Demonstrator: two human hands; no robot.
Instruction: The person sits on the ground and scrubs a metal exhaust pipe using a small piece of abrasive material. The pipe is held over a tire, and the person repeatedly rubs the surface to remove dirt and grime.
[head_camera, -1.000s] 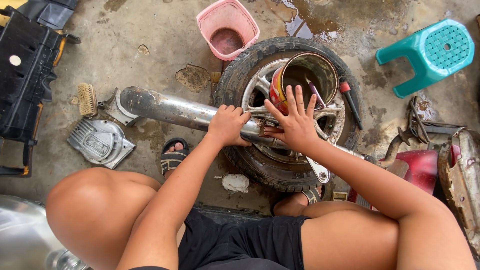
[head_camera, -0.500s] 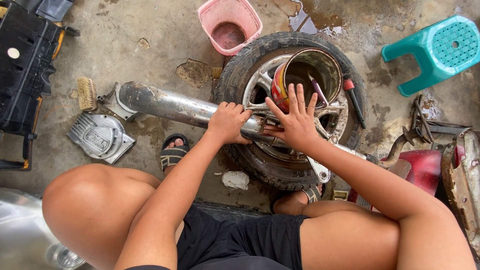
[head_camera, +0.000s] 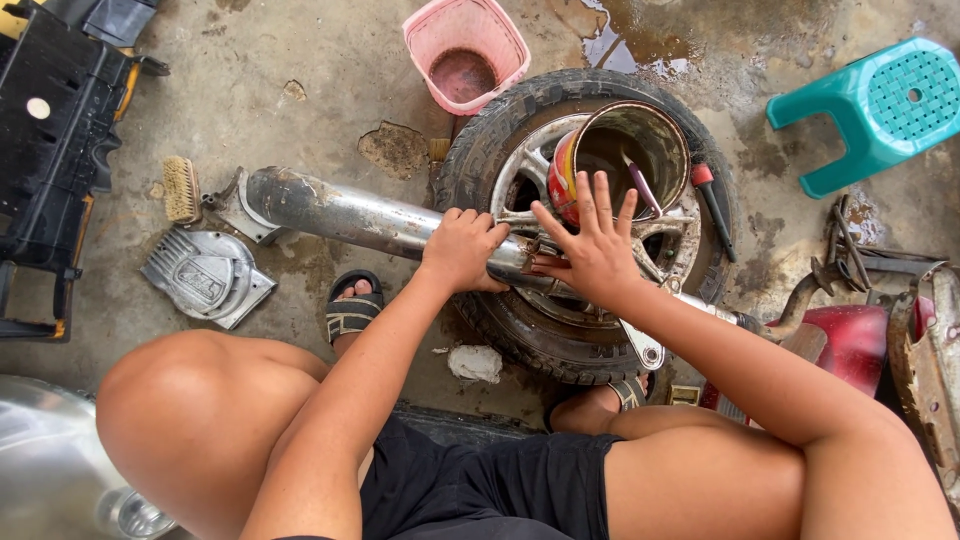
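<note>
Gripping: left hand (head_camera: 462, 248) clamped round exhaust pipe (head_camera: 340, 212), steadying it across wheel (head_camera: 590, 225).
Right hand (head_camera: 592, 250): fingers spread, pressing pipe at wheel's six o'clock.

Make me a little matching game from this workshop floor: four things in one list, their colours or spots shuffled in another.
Things:
1. stool
2. basket
3. scrub brush
4. exhaust pipe

Descriptions:
A. lying across the wheel, gripped by the left hand
B. teal, upper right
C. pink, above the tyre
D. on the concrete left of the pipe's wide end

Pairs: 1-B, 2-C, 3-D, 4-A. The right hand rests spread on the wheel hub.
</note>
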